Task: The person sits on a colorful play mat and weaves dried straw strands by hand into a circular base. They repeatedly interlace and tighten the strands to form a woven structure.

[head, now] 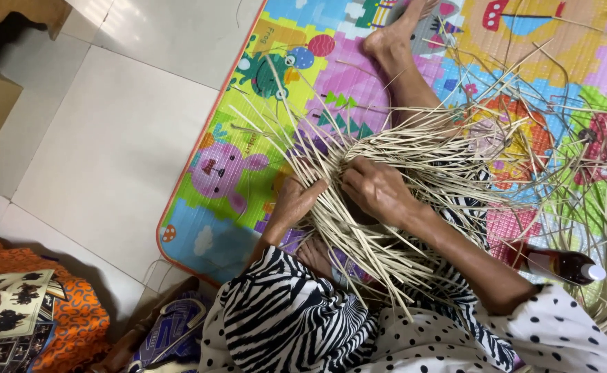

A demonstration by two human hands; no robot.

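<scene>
A half-woven piece of pale straw strips (414, 155) lies across my lap and leg, with many loose ends fanning out to the left and right. My left hand (296, 200) pinches several strips at the left edge of the weave. My right hand (376, 186) presses down on the woven middle, its fingers curled over strips just beside the left hand. Both hands touch the straw and sit close together. My bare foot (390, 34) stretches out on the mat beyond the weave.
A colourful cartoon play mat (234, 173) covers the floor beneath me, bordered by white tiles (110, 138) on the left. A dark bottle with a white cap (562, 266) lies at right. Loose straw (593, 200) piles at right. Orange patterned cloth (34, 311) sits lower left.
</scene>
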